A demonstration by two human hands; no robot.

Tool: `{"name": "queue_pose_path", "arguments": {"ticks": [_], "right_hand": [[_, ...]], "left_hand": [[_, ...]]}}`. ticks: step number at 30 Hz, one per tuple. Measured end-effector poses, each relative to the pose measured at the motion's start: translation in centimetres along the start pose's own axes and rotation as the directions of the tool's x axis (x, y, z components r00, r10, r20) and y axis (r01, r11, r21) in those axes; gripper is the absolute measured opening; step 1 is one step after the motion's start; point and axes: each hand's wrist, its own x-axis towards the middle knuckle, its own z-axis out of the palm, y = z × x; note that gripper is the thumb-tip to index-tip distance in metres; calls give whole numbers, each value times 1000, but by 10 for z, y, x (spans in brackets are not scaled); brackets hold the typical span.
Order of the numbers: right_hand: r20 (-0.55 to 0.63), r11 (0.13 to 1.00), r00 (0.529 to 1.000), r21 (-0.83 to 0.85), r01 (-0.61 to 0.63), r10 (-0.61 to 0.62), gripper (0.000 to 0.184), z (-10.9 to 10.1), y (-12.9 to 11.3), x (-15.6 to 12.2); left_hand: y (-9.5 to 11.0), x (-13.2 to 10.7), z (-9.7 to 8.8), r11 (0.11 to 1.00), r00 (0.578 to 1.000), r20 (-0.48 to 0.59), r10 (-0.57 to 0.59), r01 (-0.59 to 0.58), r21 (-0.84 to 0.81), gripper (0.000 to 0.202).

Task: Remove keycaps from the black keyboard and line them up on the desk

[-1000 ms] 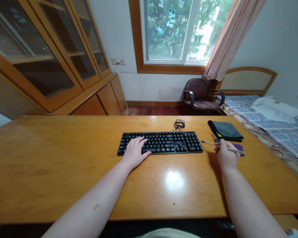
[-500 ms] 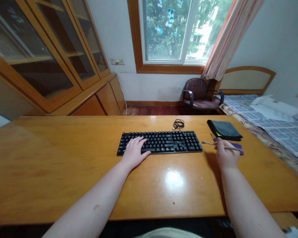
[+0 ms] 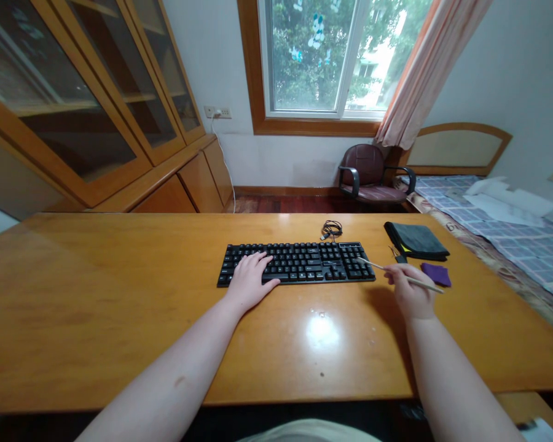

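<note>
Wooden counter (image 3: 96, 307) is supporting a keyboard (image 3: 299, 265); left hand (image 3: 249, 279) is lying open, probably bracing it; right hand (image 3: 412, 293) is pinching a slim stick (image 3: 373, 264), light touch likely helping.

Wood-framed sliding glass window (image 3: 350, 64) set in white wall (image 3: 212, 67); daylight, green foliage (image 3: 295, 83) outside (teal-and-white stickers (image 3: 316, 32) on one pane). Right of window: long pink fabric curtain (image 3: 435, 70). Below window: dark red floor (image 3: 281, 204), maroon padded armchair (image 3: 366, 169). Left of window: tall glass-doored wooden cabinet (image 3: 108, 89).
</note>
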Motion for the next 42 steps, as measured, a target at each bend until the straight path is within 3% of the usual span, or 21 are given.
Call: {"name": "queue_pose_path", "arguments": {"ticks": [2,5,7,11,16,21,23,27,29,32,35,38,42], "right_hand": [[255,990,965,105,-91,62,27,8,-8,-2],[513,919,848,257,-298,132,25,20,-13,-5],[594,864,790,307,-398,153,26,26,-12,-7],[635,870,750,250,-425,184,27,34,-11,-11],[578,955,800,116,-274,159,24,25,-10,-6],[380,965,913,148,-216,146,31,5,-6,2],[408,943,903,223,-245,139,28,6,-7,1],[589,944,804,211,-253,84,22,18,-13,-4],[568,958,817,171,-231,96,22,19,-12,-4],[390,949,912,217,-230,132,25,13,-4,0],[249,910,951,323,-259,183,24,9,0,4],[281,884,935,349,-310,217,29,16,-12,8],[461,853,853,316,-416,245,36,38,-41,15]], "left_hand": [[0,0,0,1000,1000,2,-1,1,-1,59],[0,0,-1,1000,1000,5,-4,4,-8,59],[1,0,-2,1000,1000,7,-6,6,-15,59],[1,0,-2,1000,1000,5,-5,6,-20,59],[1,0,-1,1000,1000,5,-6,6,-29,58],[0,0,0,1000,1000,3,-2,2,-15,59],[0,0,0,1000,1000,2,-3,3,-15,59],[0,1,0,1000,1000,9,-8,8,-7,59],[0,1,0,1000,1000,16,-9,9,-4,58],[1,1,-1,1000,1000,20,-9,9,-7,59],[1,1,-2,1000,1000,15,-7,7,-8,59],[1,1,-2,1000,1000,15,-9,9,-13,59],[1,1,-1,1000,1000,14,-10,10,-27,59]]}}
